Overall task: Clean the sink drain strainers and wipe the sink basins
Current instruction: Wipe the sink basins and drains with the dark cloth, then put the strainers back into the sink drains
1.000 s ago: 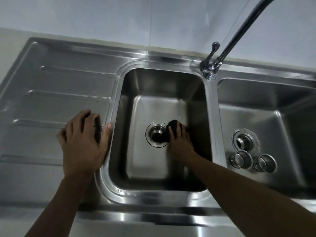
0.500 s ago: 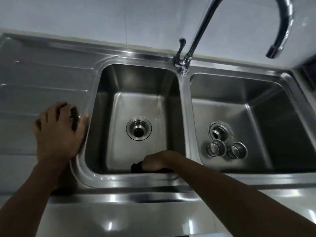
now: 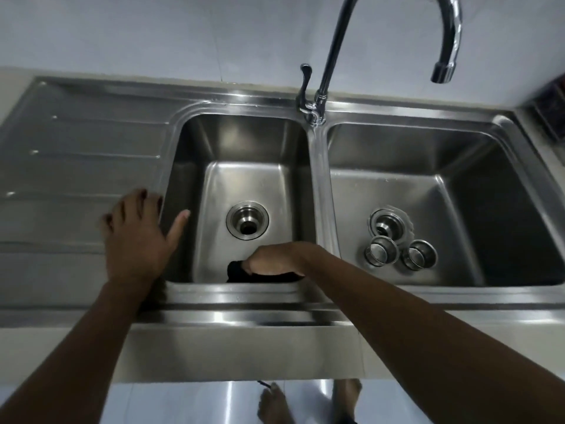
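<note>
A steel double sink fills the view. In the left basin (image 3: pixel 244 142) my right hand (image 3: pixel 275 260) presses a black cloth (image 3: pixel 237 272) against the floor by the near wall. Its open drain (image 3: pixel 247 220) lies just beyond the hand. My left hand (image 3: pixel 137 237) rests flat on the basin's left rim, fingers spread, thumb over the edge. Two steel strainer cups (image 3: pixel 381 250) (image 3: pixel 419 258) stand side by side on the floor of the right basin (image 3: pixel 458 154), just in front of that basin's drain (image 3: pixel 388 223).
A chrome gooseneck faucet (image 3: pixel 318 99) with a lever stands on the divider at the back, its spout (image 3: pixel 441 73) over the right basin. A ribbed steel drainboard (image 3: pixel 76 154) lies to the left. Bare feet (image 3: pixel 275 402) show on the tiled floor below.
My right hand has carried the black cloth from beside the left drain back to the basin's near wall. The view has shifted right and down; my left hand stays on the rim.
</note>
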